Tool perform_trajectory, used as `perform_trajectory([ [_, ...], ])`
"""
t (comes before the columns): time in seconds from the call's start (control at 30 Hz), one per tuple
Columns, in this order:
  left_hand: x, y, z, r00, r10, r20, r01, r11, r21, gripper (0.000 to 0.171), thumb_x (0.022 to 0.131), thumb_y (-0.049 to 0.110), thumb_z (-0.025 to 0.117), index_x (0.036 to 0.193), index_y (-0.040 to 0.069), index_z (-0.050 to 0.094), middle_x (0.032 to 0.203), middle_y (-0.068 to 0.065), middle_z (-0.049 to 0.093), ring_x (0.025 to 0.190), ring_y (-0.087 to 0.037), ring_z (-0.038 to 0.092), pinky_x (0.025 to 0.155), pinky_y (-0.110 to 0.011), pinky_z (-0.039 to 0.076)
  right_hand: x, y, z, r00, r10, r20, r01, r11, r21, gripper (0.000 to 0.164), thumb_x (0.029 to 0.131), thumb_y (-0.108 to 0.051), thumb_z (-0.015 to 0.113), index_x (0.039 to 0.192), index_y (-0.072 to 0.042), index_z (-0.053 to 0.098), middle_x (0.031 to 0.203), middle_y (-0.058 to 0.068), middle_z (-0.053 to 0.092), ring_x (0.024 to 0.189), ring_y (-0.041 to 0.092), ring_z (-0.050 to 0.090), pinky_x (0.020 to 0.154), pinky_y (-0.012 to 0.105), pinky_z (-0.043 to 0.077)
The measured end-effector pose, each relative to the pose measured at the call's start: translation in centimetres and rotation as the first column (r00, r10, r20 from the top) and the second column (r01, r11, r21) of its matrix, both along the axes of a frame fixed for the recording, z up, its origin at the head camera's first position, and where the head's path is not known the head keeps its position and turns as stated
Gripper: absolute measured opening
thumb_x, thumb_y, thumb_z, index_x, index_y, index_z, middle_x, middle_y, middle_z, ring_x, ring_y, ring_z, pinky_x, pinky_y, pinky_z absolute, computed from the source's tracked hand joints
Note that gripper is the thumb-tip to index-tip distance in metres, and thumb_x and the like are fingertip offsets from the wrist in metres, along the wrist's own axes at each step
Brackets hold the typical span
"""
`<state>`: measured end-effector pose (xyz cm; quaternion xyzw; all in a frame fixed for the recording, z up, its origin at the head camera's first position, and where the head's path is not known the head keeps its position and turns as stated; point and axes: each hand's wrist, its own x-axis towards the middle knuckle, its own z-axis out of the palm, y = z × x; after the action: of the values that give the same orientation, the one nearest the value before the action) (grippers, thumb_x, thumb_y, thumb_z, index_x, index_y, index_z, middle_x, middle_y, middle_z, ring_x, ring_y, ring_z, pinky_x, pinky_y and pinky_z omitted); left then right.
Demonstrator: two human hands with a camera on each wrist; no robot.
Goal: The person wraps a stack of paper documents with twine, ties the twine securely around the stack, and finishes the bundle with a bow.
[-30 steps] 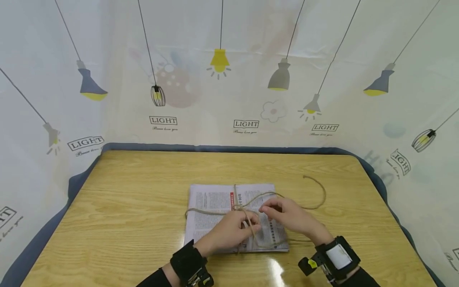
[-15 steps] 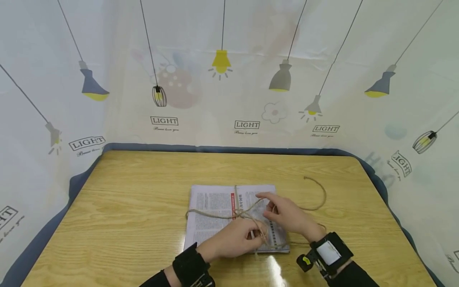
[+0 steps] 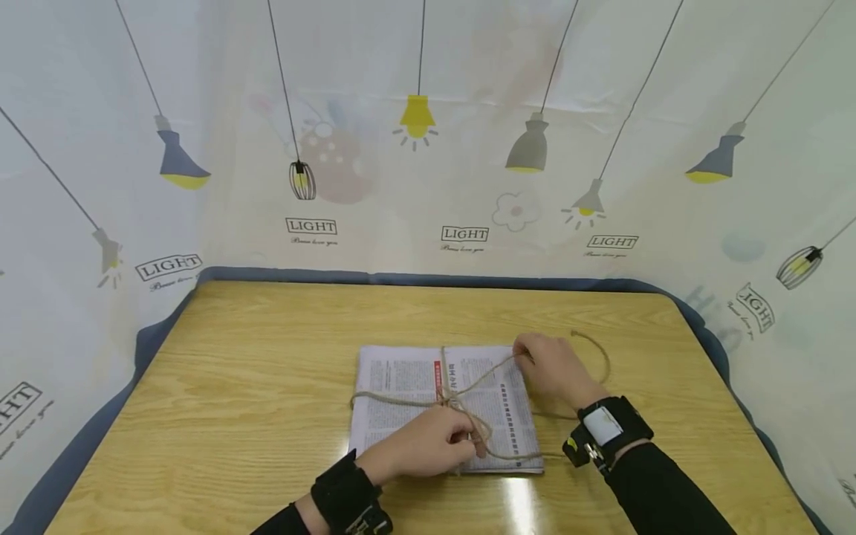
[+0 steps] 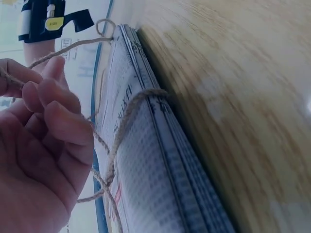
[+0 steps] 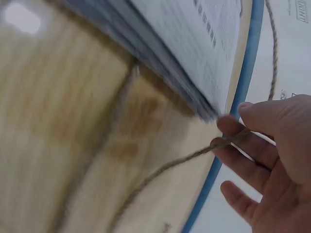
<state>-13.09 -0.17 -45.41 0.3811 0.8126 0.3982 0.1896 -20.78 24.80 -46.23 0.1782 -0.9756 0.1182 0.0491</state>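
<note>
A folded stack of newspapers [image 3: 394, 371] lies on the table with twine [image 3: 391, 399] wrapped across it both ways. The strands cross near the middle of the top sheet. My left hand [image 3: 431, 444] is over the front of the stack, its fingers curled and pinching a strand of twine [image 4: 12, 80]. At the stack's back right corner my right hand [image 3: 553, 365] holds another strand between thumb and fingers; the twine [image 5: 187, 158] runs through its fingers in the right wrist view. That strand stretches from the crossing to the right hand.
The wooden table [image 3: 254, 357] extends around the stack. Loose twine [image 3: 605, 357] curls on the tabletop behind the right hand, and another length lies right of the stack. A curtain [image 3: 374, 186] printed with lamps hangs behind the table.
My right hand has moved right and back to the stack's corner, drawing its strand out straighter. The left hand has shifted slightly forward and right, then a little back left, still holding twine.
</note>
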Motion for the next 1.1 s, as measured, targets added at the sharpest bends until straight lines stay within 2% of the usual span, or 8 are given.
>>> perform_trajectory([
  [0.17,0.2,-0.6,0.0,0.998,-0.064,0.024,0.064,0.998,-0.024,0.02,0.084,0.017,0.049,0.085,0.017,0.069,0.077,0.014,0.064,0.046,0.004,0.033,0.045,-0.014,0.032,-1.3,0.7,1.1,0.995,-0.006,0.099,0.012,0.998,-0.059,0.012,0.094,-0.017,0.052,0.098,-0.012,0.062,0.088,0.003,0.064,0.073,0.013,0.056,0.066,0.032,0.045],
  [0.27,0.2,-0.7,-0.2,0.996,-0.08,0.035,0.081,0.996,-0.041,0.022,0.084,0.018,0.048,0.089,0.016,0.07,0.075,0.015,0.061,0.047,0.004,0.034,0.046,-0.014,0.032,-1.8,1.1,1.9,0.985,0.007,0.173,0.021,0.987,-0.159,0.018,0.096,-0.017,0.048,0.106,-0.01,0.061,0.098,0.01,0.064,0.077,0.016,0.057,0.067,0.033,0.043],
  [0.4,0.3,-0.8,-0.4,0.997,-0.073,0.033,0.076,0.994,-0.074,0.021,0.084,0.021,0.049,0.089,0.019,0.07,0.069,0.016,0.056,0.047,0.004,0.036,0.046,-0.015,0.033,-2.5,0.9,2.2,0.955,0.079,0.287,0.003,0.961,-0.275,0.024,0.097,-0.018,0.045,0.113,-0.008,0.06,0.105,0.012,0.062,0.082,0.02,0.056,0.068,0.033,0.043],
  [0.47,0.3,-0.9,-0.5,0.996,-0.078,0.034,0.081,0.993,-0.084,0.021,0.085,0.022,0.049,0.088,0.019,0.07,0.069,0.016,0.057,0.048,0.004,0.037,0.046,-0.016,0.034,-2.8,0.5,1.8,0.939,0.117,0.325,-0.025,0.961,-0.275,0.026,0.096,-0.021,0.048,0.116,-0.01,0.059,0.105,0.008,0.061,0.086,0.019,0.056,0.071,0.032,0.044],
  [0.57,0.5,-1.0,-0.6,0.991,-0.105,0.082,0.113,0.989,-0.098,0.024,0.088,0.023,0.048,0.087,0.018,0.071,0.074,0.015,0.063,0.048,0.005,0.041,0.047,-0.016,0.038,-3.1,-0.3,0.9,0.921,0.149,0.359,-0.06,0.967,-0.249,0.03,0.092,-0.025,0.055,0.118,-0.011,0.06,0.107,0.008,0.057,0.09,0.02,0.053,0.075,0.034,0.043],
  [0.77,0.9,-0.9,-0.8,0.967,-0.116,0.227,0.151,0.978,-0.144,0.03,0.093,0.028,0.044,0.075,0.015,0.064,0.057,0.012,0.057,0.046,0.002,0.048,0.049,-0.018,0.042,-3.0,-1.1,-0.4,0.918,0.133,0.373,-0.057,0.976,-0.21,0.039,0.088,-0.031,0.06,0.122,-0.011,0.057,0.125,0.013,0.051,0.106,0.026,0.052,0.087,0.043,0.043],
  [0.97,0.9,-0.9,-0.6,0.967,-0.083,0.241,0.125,0.979,-0.163,0.03,0.091,0.028,0.045,0.073,0.013,0.066,0.061,0.008,0.061,0.047,-0.001,0.052,0.047,-0.021,0.046,-2.7,-1.3,-0.4,0.914,0.135,0.383,-0.05,0.974,-0.223,0.04,0.089,-0.034,0.058,0.121,-0.01,0.057,0.119,0.011,0.058,0.107,0.027,0.055,0.088,0.045,0.043],
  [1.1,0.6,-1.1,-0.8,0.971,-0.078,0.226,0.11,0.985,-0.132,0.027,0.091,0.028,0.048,0.081,0.015,0.069,0.069,0.007,0.066,0.049,0.0,0.056,0.051,-0.019,0.047,-2.6,-1.4,-0.1,0.909,0.142,0.392,-0.055,0.972,-0.227,0.041,0.089,-0.033,0.058,0.121,-0.008,0.056,0.119,0.012,0.058,0.108,0.028,0.054,0.089,0.045,0.043],
])
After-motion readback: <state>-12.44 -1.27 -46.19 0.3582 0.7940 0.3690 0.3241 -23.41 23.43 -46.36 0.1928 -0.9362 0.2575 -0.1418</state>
